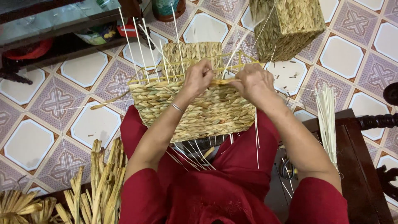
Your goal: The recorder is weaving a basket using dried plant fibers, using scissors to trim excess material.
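A half-woven straw basket [199,110] lies on my lap, over red trousers. Thin pale upright stakes [141,49] stick out of its top edge on a yellow frame. My left hand [198,79] pinches a flat straw strand [222,81] at the basket's top rim. From the other side my right hand [253,81] grips the same strand, fingers closed. A thin bracelet sits on my left wrist. Several loose stakes hang below the basket.
A finished woven basket [290,27] stands on the patterned tile floor at the top right. Dried straw bundles [97,186] lie at the lower left. A pale reed bunch [327,120] leans on a dark wooden chair [360,166] at right. A low shelf [49,29] is at the top left.
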